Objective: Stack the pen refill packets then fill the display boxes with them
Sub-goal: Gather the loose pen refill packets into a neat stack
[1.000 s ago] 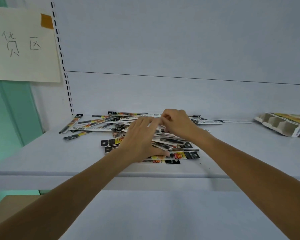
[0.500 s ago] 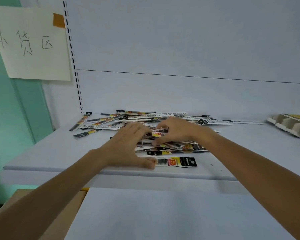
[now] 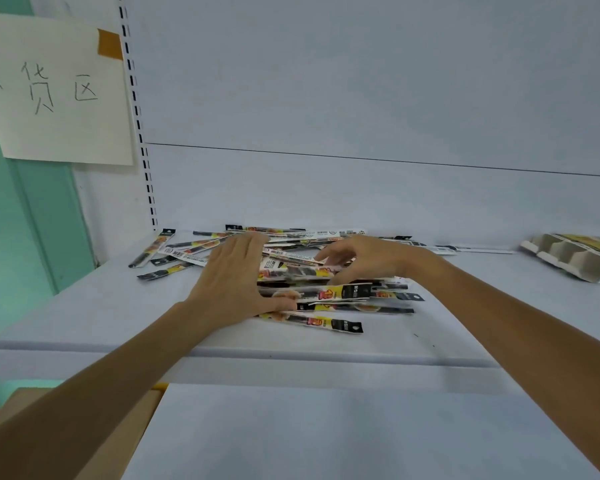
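Note:
A loose pile of long, narrow pen refill packets (image 3: 340, 292), black, yellow and white, lies on the white shelf (image 3: 84, 306). My left hand (image 3: 232, 282) rests flat against the pile's left end with straight fingers and the thumb under a packet edge. My right hand (image 3: 364, 258) reaches over the pile from the right, its fingers curled round a bunch of packets near the top. More packets (image 3: 174, 251) are scattered to the left and behind. A cardboard display box (image 3: 575, 254) with open compartments lies on its side at the far right.
A paper sign (image 3: 56, 95) with handwriting is taped on the left wall beside a slotted upright (image 3: 142, 140). A lower white shelf (image 3: 326, 434) runs below, with a brown carton (image 3: 84, 438) at the bottom left under my left forearm.
Both hands have spread apart to the two ends of the pile, squeezing packets together. The view has shifted left and closer.

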Demonstrator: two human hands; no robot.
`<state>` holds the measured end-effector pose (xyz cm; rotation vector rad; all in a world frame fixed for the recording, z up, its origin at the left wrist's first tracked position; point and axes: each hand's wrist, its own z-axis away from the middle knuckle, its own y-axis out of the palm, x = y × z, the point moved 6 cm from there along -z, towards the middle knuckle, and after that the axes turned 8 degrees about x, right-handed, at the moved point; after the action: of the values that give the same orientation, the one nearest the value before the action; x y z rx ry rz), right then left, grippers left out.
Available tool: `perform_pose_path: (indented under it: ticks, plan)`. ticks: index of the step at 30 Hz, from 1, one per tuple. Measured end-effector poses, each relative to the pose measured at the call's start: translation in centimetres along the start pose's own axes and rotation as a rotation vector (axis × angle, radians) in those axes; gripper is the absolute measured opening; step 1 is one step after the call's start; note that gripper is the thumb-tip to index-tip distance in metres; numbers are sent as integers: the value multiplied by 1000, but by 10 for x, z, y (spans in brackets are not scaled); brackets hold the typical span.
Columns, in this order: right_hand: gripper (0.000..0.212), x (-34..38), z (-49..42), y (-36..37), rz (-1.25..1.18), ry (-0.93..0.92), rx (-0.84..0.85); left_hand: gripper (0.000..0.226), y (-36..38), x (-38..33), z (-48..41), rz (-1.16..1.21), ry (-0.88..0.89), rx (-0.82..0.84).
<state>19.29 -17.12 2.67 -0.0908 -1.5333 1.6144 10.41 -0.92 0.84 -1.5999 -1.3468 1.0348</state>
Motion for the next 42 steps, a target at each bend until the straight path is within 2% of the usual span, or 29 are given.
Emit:
perform_pose_path:
  ticks: [3,5,7,11,14,18,22,24,29,31,33,36,38,40,42]
  plan:
    - [40,-1,2,-4,-139,18,-50,102,-2,-19,2,-86,172,-84]
    - [29,3,-5,-13,-200,-12,-216,83,0,-36,3,-98,289,-44]
    - [35,2,-14,-18,-130,17,-331,69,6,-44,3,-71,334,73]
    - [48,-7,-41,-6,67,103,-245,74,20,-43,1,-23,333,332]
    - [49,-9,-58,4,125,140,-151,82,22,-42,0,-72,327,365]
    - [36,-7,-73,4,222,127,-143,84,21,-39,1,-103,353,284]
    - [15,-1,-75,-2,234,81,-129,42,8,-29,1,105,361,81]
    - [14,-1,-73,-4,220,62,-108,36,3,-30,4,105,430,-23]
    - [24,-4,-68,-6,119,103,-71,35,10,-30,3,51,497,69]
    - [14,-3,-72,-6,106,106,-120,48,9,-29,0,73,474,125]
    - [23,-2,-73,-7,88,103,-171,55,8,-29,-1,132,450,151]
    - [33,2,-72,-8,60,45,-173,41,8,-30,-2,90,448,88]
    - [23,3,-76,-7,120,42,-165,25,7,-32,-2,82,468,13]
    - [9,7,-85,-7,212,34,-194,20,5,-34,0,86,519,-50]
    - [15,15,-93,-8,273,-12,-227,24,3,-37,1,115,553,-41]
